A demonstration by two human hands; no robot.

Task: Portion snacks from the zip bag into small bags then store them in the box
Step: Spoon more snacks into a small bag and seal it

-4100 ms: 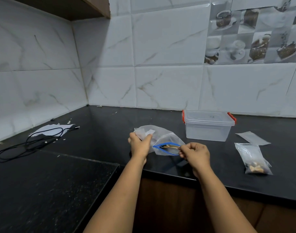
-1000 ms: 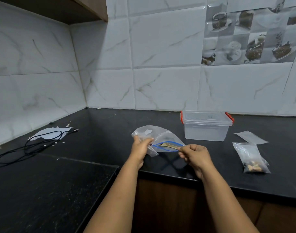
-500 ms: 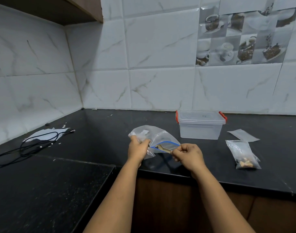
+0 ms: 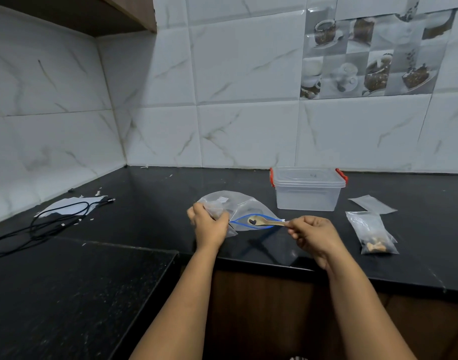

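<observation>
A clear zip bag (image 4: 244, 205) with a blue seal lies on the black counter, its mouth open toward me. My left hand (image 4: 209, 224) grips the bag's left side. My right hand (image 4: 313, 233) pinches the handle of a small wooden spoon (image 4: 264, 222), whose bowl sits in the bag's mouth with a dark snack piece on it. A clear box (image 4: 308, 189) with red clips and its lid on stands behind. To the right lie a small bag with snacks (image 4: 373, 233) and an empty small bag (image 4: 372, 203).
A black cable (image 4: 48, 224) is coiled over a white paper (image 4: 72, 205) on the left part of the counter. The counter (image 4: 157, 203) runs into a tiled corner, and its front edge passes just under my wrists. A cabinet hangs at top left.
My right hand has drawn the spoon back out toward the bag's mouth, so the spoon bowl and a dark piece on it now show. My left hand keeps its grip.
</observation>
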